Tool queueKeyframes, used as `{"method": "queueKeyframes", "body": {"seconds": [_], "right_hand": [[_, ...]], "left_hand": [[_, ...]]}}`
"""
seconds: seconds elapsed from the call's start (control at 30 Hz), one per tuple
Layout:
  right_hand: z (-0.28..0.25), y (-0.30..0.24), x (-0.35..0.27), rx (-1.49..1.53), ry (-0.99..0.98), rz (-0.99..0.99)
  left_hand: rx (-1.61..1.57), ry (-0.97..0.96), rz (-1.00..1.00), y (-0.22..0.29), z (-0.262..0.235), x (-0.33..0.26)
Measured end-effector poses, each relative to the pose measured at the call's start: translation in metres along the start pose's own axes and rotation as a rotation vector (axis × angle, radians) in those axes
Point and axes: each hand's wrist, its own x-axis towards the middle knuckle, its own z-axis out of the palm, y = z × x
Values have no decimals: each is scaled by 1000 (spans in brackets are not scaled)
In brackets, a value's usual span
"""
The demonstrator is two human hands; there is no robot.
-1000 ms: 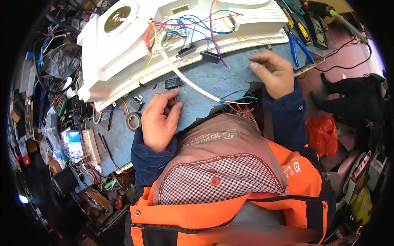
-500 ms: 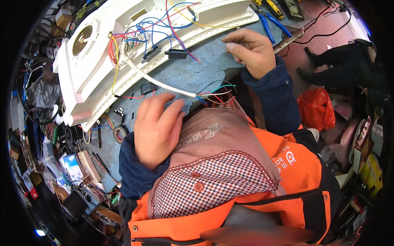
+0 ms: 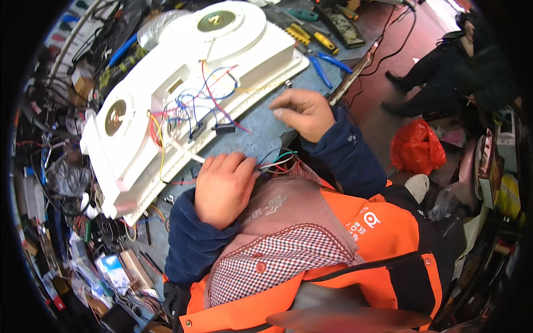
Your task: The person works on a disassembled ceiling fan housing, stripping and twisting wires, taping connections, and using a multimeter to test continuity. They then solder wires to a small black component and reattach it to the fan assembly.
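Observation:
My left hand [image 3: 225, 186] is closed over a white cable [image 3: 189, 152], its fingers bent down and hiding part of the cable. Beyond those fingers the cable's thin loose wires [image 3: 280, 160], green, red and white among them, fan out above my apron. My right hand [image 3: 306, 115] hovers over the bench edge with fingers curled and thumb drawn in; whatever may be between the tips is too small to make out. A large white plastic housing [image 3: 145, 72] with two round openings lies ahead. Blue and red wires [image 3: 194, 105] tangle on it, with a black rectangular component [image 3: 225, 128] at its edge.
Blue-handled pliers [image 3: 321, 72] and a yellow-handled tool [image 3: 326, 43] lie beyond the housing on the blue bench [image 3: 261, 125]. A red plastic bag [image 3: 417, 147] sits on the floor at right. Another person's legs [image 3: 422, 77] show farther off. Clutter crowds the left.
My left hand has come onto the white cable and closed over it. My right hand stays curled. The view has shifted, showing more of the housing's far end.

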Motion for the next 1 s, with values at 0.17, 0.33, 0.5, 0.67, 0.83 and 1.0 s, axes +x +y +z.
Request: {"method": "queueKeyframes", "body": {"seconds": [0.17, 0.33, 0.5, 0.67, 0.83, 1.0], "right_hand": [[2, -3, 2, -120, 4, -71], [-43, -44, 35, 84, 463, -10], [-156, -76, 124, 259, 834, -249], [-198, -86, 138, 124, 893, -451], [-179, -82, 67, -159, 1124, -643], [-184, -43, 48, -208, 1199, -497]], "left_hand": [[-228, 225, -32, -18, 6, -3], [-357, 254, -70, -30, 2, -6], [-363, 175, -35, -39, 1, -4], [-366, 124, -23, -44, 0, -2], [-339, 107, -35, -44, -1, 0], [-322, 90, -30, -43, -1, 3]]}}
